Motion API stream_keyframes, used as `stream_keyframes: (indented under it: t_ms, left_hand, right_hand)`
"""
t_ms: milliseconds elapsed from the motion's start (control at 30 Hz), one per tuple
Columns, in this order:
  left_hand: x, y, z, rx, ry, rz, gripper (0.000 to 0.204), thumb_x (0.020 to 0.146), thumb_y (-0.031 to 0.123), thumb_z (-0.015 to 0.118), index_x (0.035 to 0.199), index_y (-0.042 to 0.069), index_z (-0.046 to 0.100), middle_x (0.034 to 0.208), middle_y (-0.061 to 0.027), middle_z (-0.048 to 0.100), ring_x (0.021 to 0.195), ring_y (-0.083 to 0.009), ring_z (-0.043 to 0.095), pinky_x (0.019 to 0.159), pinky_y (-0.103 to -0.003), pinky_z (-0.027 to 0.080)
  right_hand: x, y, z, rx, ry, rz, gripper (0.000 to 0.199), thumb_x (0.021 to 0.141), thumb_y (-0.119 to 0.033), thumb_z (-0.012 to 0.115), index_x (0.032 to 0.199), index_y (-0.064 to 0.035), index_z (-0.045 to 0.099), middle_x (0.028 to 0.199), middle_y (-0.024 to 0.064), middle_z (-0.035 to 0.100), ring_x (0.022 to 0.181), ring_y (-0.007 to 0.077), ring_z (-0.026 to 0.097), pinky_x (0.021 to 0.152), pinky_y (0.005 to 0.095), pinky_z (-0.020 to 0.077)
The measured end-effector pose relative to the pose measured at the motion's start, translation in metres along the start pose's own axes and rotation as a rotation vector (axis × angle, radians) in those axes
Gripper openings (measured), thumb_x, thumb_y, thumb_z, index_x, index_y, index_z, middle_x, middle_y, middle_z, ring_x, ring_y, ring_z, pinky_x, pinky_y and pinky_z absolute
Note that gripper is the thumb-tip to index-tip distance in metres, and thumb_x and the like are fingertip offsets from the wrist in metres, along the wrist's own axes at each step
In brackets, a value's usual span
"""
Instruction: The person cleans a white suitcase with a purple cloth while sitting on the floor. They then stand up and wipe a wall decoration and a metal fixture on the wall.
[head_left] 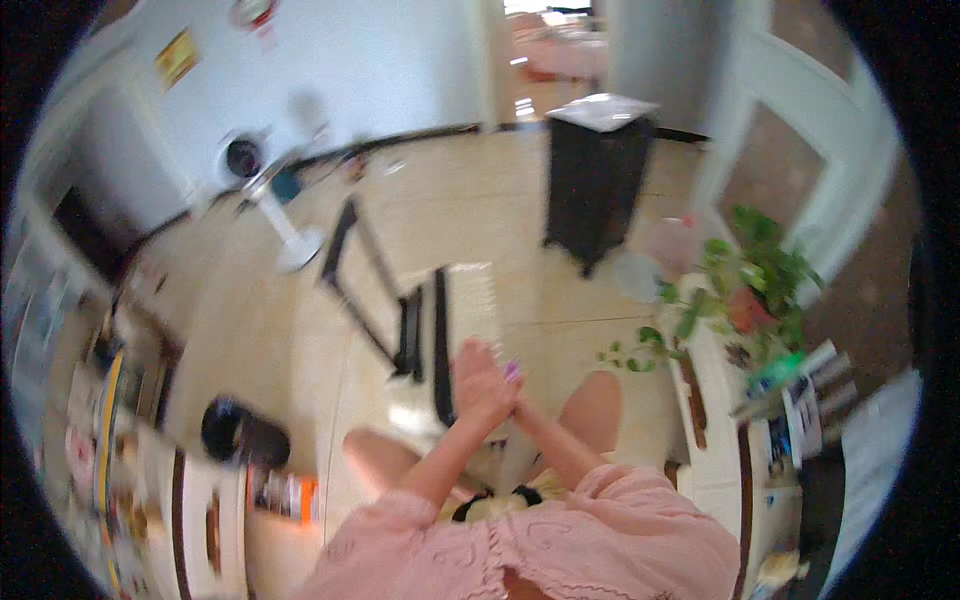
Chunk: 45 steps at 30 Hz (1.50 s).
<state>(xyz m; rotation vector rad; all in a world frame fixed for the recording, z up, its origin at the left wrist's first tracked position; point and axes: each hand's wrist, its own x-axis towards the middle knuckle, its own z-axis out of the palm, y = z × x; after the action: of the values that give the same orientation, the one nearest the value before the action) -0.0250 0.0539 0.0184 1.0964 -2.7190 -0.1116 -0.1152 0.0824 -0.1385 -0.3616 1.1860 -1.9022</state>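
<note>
My left hand [478, 378] is held low in front of me, its fingers pointing away and looking stretched out, though motion blurs them. My right hand [518, 402] meets it from the right and is mostly covered by it, so its fingers are hidden. A small purple thing [512, 371] shows at the hands' right side; its kind and which hand touches it I cannot make out. Just beyond and below the hands is a cream suitcase [472, 300] with a black band. Its long black pull handle [345, 285] reaches out to the far left.
A white-based stand fan [298, 248] is on the tiled floor at the far left. Farther off stands a dark cabinet [597, 185]. A leafy potted plant [752, 270] is on the right-hand furniture. A black bin [243, 432] sits left, beside drawers [215, 515].
</note>
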Motion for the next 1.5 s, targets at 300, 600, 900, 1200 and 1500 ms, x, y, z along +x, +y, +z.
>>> stream_keyframes:
  t_ms: [300,600,900,1200,1500]
  left_hand:
    - [-0.018,-0.013,0.017,-0.038,0.140,0.154,0.088,0.085,0.066,0.028,0.137,-0.006,0.029,0.145,-0.0259,0.020,0.138,-0.0392,0.010,0.111,-0.050,0.003]
    - [-0.046,-0.017,-0.023,-0.154,0.109,0.159,0.093,0.083,0.068,0.029,0.134,-0.010,0.029,0.143,-0.0296,0.021,0.138,-0.0405,0.010,0.111,-0.051,0.005]
    - [-0.046,-0.024,-0.021,-0.227,0.205,0.249,0.090,0.083,0.065,0.037,0.129,-0.013,0.035,0.140,-0.0318,0.026,0.136,-0.0420,0.016,0.111,-0.052,0.006]
    - [-0.026,-0.026,-0.011,-0.262,0.197,0.254,0.090,0.082,0.064,0.038,0.129,-0.012,0.034,0.140,-0.0312,0.026,0.136,-0.0420,0.016,0.111,-0.052,0.005]
    - [-0.024,-0.031,0.003,-0.213,0.199,0.245,0.095,0.077,0.066,0.044,0.133,-0.010,0.032,0.143,-0.0293,0.022,0.137,-0.0415,0.012,0.111,-0.052,0.002]
  right_hand:
    - [0.051,-0.100,0.046,0.190,-0.228,0.096,0.057,0.097,-0.044,0.032,0.142,-0.0089,0.027,0.143,0.0087,0.034,0.129,0.0229,0.034,0.107,0.0372,0.0283]
    - [0.021,0.021,-0.016,0.083,-0.468,0.300,0.058,0.097,-0.043,0.034,0.143,-0.0107,0.020,0.144,0.0097,0.031,0.129,0.0263,0.034,0.106,0.0397,0.0310]
    - [0.073,-0.049,-0.005,0.000,-0.383,0.099,0.058,0.096,-0.044,0.035,0.142,-0.0120,0.020,0.139,0.0106,0.036,0.125,0.0275,0.039,0.102,0.0417,0.0348]
    - [0.036,-0.005,-0.019,0.047,-0.373,0.415,0.057,0.096,-0.045,0.034,0.141,-0.0115,0.021,0.137,0.0117,0.037,0.123,0.0276,0.041,0.102,0.0418,0.0355]
    - [0.047,-0.024,-0.013,0.041,-0.376,0.553,0.056,0.097,-0.044,0.033,0.141,-0.0110,0.021,0.137,0.0116,0.037,0.123,0.0274,0.041,0.102,0.0415,0.0348]
